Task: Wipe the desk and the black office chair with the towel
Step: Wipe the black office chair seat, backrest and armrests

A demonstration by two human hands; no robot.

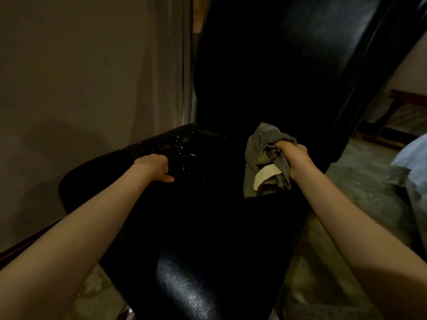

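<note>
The black office chair (pixel 208 215) fills the middle of the view, its tall backrest rising to the top right. Pale specks dot the seat's far left corner. My right hand (pixel 297 159) is shut on the grey towel (pixel 261 155), which hangs bunched over the seat's right side with a white label showing. My left hand (pixel 153 167) rests on the seat's left part, fingers bent over the surface, thumb out, holding nothing that I can see.
A beige curtain (pixel 92 77) hangs along the left, close behind the chair. Patterned carpet (pixel 360 181) lies to the right. A dark wooden frame (pixel 402 100) stands at the far right, and pale blue fabric (pixel 413 158) shows at the right edge.
</note>
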